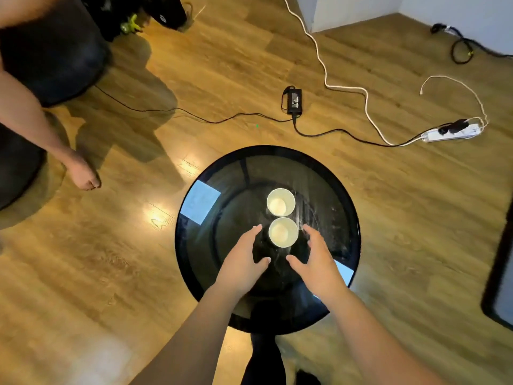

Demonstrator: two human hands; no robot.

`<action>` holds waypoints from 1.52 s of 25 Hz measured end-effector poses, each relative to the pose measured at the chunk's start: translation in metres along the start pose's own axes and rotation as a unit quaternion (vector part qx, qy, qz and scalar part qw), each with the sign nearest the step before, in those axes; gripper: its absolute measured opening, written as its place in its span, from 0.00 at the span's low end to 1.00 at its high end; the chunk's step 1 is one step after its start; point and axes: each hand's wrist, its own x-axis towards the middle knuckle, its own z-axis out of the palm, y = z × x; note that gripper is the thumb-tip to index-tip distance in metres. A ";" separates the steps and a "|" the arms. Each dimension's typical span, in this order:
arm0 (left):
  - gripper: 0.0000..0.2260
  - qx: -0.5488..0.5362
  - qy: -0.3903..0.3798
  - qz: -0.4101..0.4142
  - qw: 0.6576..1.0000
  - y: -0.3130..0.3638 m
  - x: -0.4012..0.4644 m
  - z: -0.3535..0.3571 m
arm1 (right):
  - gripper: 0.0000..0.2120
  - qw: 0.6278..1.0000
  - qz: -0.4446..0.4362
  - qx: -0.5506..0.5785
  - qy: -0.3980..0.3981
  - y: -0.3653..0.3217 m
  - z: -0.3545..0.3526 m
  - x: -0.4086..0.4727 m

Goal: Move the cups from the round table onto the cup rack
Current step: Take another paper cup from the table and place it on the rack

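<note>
Standing upright on the round black glass table (194,245) are two white cups (281,202), open ends up, set one behind the other near the table's centre. The far cup and the near cup (283,232) sit rim to rim, touching or very nearly so; the view does not settle which.

Left hand (244,259): positioned just left of the near cup, palm turned inward. Fingers are extended and relaxed, thumb spread toward the centre line. The fingertips lie close beside the cup wall; contact cannot be confirmed. Nothing is grasped.

Right hand (313,259): positioned just right of the near cup, mirroring the left. Fingers are loosely spread, thumb pointing inward. A small gap of dark glass shows between the fingers and the cup. Nothing is grasped.

Both forearms enter from the bottom edge and cross the near rim of the table. The near cup lies between the two hands.

Surroundings: wood-pattern floor (111,273); a black power adapter (293,100) with its cable beyond the table; a white power strip (452,133) to the far right, with a white cable (324,76) running to it. A second person's bare leg and foot (83,173) occupy the left side, beside dark seating (50,51).
</note>
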 end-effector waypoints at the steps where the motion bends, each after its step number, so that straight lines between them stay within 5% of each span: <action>1: 0.36 -0.005 -0.010 -0.001 1.000 -0.003 0.012 0.007 | 0.39 1.000 0.008 -0.003 -0.002 0.005 0.005 0.013; 13: 0.24 -0.193 -0.043 0.051 0.979 0.013 0.001 0.005 | 0.28 0.987 0.033 0.154 -0.023 0.002 0.027 0.007; 25: 0.17 -0.243 -0.047 0.147 0.958 0.209 -0.159 -0.133 | 0.34 0.965 -0.106 0.158 0.179 -0.161 -0.128 -0.175; 33: 0.35 -0.278 -0.099 0.193 0.936 0.285 -0.219 -0.134 | 0.34 0.921 -0.149 0.144 0.329 -0.168 -0.183 -0.247; 38: 0.14 -0.224 -0.183 0.239 0.927 0.326 -0.260 -0.072 | 0.38 0.884 -0.097 0.169 0.424 -0.118 -0.210 -0.309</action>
